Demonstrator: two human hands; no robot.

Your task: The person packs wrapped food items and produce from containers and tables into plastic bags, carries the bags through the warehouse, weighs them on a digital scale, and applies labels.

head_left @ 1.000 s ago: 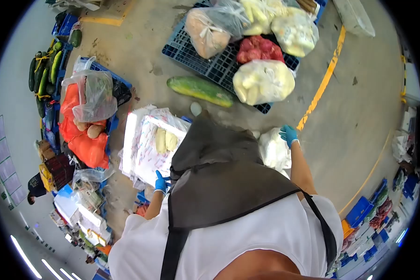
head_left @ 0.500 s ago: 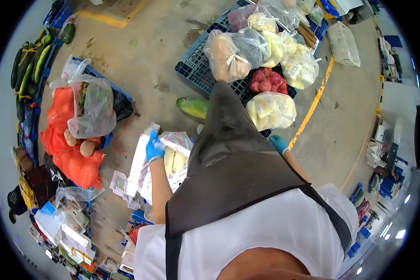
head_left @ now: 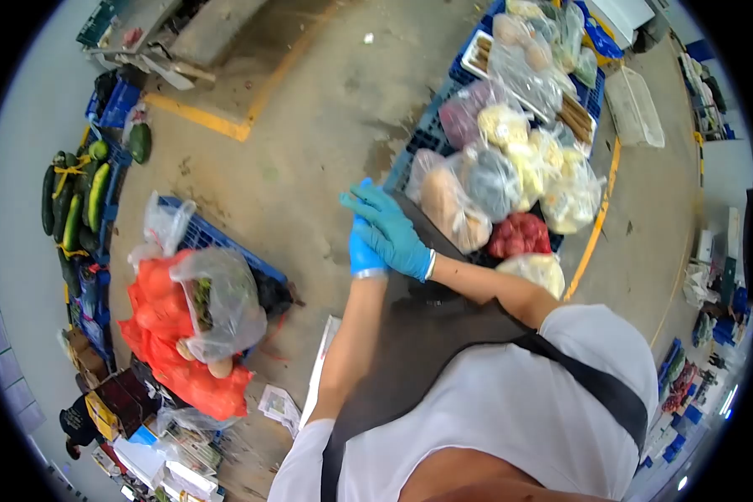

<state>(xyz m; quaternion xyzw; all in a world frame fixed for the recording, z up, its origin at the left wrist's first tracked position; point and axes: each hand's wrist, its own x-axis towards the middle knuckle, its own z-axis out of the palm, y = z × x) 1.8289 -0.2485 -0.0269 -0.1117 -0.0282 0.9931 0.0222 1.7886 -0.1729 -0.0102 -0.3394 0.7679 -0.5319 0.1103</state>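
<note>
My left hand (head_left: 366, 251), in a blue glove, is held up in front of the dark apron (head_left: 410, 351). My right hand (head_left: 397, 237), in a teal glove, lies across it with the fingers stretched out, and the two hands touch. Most of the left fingers are hidden under the right hand, but a straight fingertip shows above it. No object is visible in either hand. Just beyond the hands is bare concrete floor (head_left: 309, 167).
Right of the hands, a blue pallet (head_left: 427, 125) carries bagged produce, including a red-netted bag (head_left: 519, 236). At left, orange net sacks (head_left: 155, 309) lie on another pallet (head_left: 217, 234). Green gourds (head_left: 74, 219) fill the far left. A white crate (head_left: 634, 107) stands at right.
My left hand has left the white box at lower left and risen to the middle. My right hand has come from my right side onto it. The view has shifted.
</note>
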